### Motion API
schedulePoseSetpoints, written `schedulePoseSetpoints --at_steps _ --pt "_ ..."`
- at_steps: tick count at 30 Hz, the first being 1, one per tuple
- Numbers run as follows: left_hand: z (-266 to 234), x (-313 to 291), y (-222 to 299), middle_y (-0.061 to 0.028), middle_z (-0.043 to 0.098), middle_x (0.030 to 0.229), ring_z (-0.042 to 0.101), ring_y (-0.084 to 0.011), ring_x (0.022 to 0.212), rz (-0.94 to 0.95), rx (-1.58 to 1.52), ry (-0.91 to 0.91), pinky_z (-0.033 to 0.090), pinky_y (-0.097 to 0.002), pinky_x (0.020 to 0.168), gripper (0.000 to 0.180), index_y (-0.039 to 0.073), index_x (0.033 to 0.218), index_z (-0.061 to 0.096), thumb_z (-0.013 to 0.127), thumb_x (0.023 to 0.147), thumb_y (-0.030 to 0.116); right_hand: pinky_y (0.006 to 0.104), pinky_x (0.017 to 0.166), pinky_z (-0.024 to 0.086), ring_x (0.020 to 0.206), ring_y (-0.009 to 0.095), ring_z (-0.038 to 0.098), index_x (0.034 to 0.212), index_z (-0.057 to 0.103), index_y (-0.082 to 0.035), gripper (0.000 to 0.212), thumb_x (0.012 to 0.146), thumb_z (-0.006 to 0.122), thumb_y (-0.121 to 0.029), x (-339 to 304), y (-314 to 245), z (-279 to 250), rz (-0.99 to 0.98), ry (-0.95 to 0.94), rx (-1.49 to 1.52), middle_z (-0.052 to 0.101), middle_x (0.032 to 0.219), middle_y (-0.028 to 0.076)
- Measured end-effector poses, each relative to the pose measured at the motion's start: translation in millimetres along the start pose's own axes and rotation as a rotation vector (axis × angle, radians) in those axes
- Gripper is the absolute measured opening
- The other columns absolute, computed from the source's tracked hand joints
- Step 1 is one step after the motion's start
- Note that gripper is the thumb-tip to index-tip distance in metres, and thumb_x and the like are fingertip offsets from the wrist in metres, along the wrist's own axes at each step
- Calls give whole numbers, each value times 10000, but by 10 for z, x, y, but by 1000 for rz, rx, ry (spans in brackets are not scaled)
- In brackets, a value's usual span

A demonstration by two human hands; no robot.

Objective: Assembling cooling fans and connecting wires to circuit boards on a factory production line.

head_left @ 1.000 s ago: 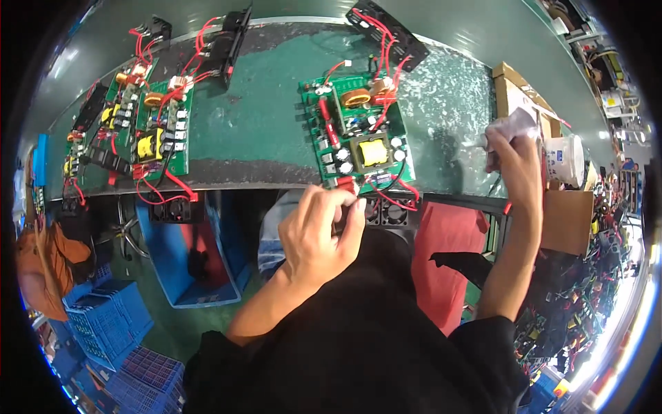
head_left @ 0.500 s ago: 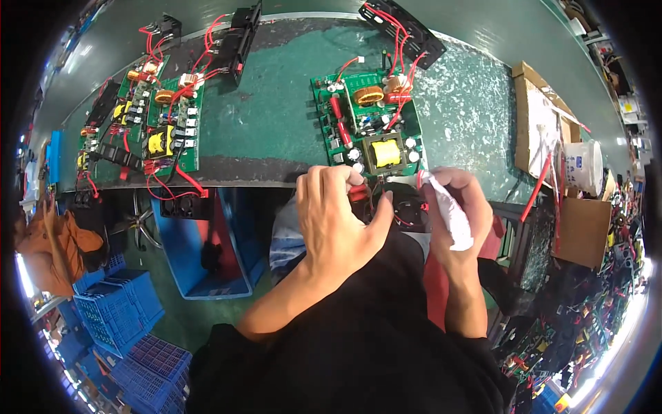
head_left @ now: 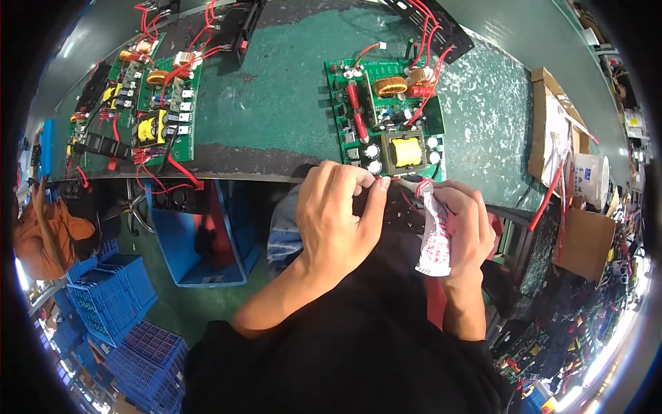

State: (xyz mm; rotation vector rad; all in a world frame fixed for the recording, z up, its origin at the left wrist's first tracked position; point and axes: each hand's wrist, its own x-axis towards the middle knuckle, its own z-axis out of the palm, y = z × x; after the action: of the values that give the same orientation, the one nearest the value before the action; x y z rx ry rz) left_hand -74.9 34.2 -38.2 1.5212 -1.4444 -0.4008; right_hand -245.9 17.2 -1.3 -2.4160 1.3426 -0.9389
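Tube (head_left: pixel 434 243): was by the near edge of the green board (head_left: pixel 433 119), long side running outward, tip leaning left.
Right hand (head_left: pixel 470 228): held the tube.
Left hand (head_left: pixel 336 215): curled left of the tip; couldn't tell if it held anything.

On my feed I see 1 long green bench (head_left: pixel 289 90) with scuffed paint, a grey panel (head_left: pixel 545 41) behind, green floor (head_left: pixel 200 302) below, and white light (head_left: pixel 605 366) glaring at lower right.
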Motion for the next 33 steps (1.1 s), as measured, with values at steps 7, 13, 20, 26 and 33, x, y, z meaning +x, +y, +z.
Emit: schedulePoseSetpoints --at_steps 7,13,20,26,33 --pt "8 -5 -13 -71 570 733 534 -235 656 2 4 -4 430 -361 602 165 35 799 593 757 804 30 335 682 590 885 296 700 1071 596 84 290 791 668 63 12 -78 29 -79 -36 -151 655 1020 192" --pt "9 -8 -26 -65 562 723 526 -235 649 3 -15 2 425 -360 594 175 39 794 593 768 791 23 319 689 599 897 287 707 1051 597 93 255 809 677 73 3 -109 82 -107 -7 -223 651 1015 186" --pt "4 -6 -27 -61 557 717 522 -234 642 3 -23 -3 417 -365 585 179 44 791 595 773 790 31 361 787 588 922 313 699 1106 571 56 357 781 718 78 -71 -129 131 -58 32 -219 657 1039 208" --pt "4 -6 -28 -58 563 716 528 -235 644 -5 -22 2 424 -362 589 170 46 784 606 775 787 32 312 692 614 869 295 715 1013 601 113 202 829 682 100 -39 -153 163 -99 77 -251 657 993 212" --pt "10 -14 -44 -59 562 709 528 -230 642 4 -27 11 424 -359 588 168 45 780 612 779 777 29 320 698 612 879 292 706 1020 606 113 225 805 670 102 -24 -179 108 -137 33 -310 658 1003 212"
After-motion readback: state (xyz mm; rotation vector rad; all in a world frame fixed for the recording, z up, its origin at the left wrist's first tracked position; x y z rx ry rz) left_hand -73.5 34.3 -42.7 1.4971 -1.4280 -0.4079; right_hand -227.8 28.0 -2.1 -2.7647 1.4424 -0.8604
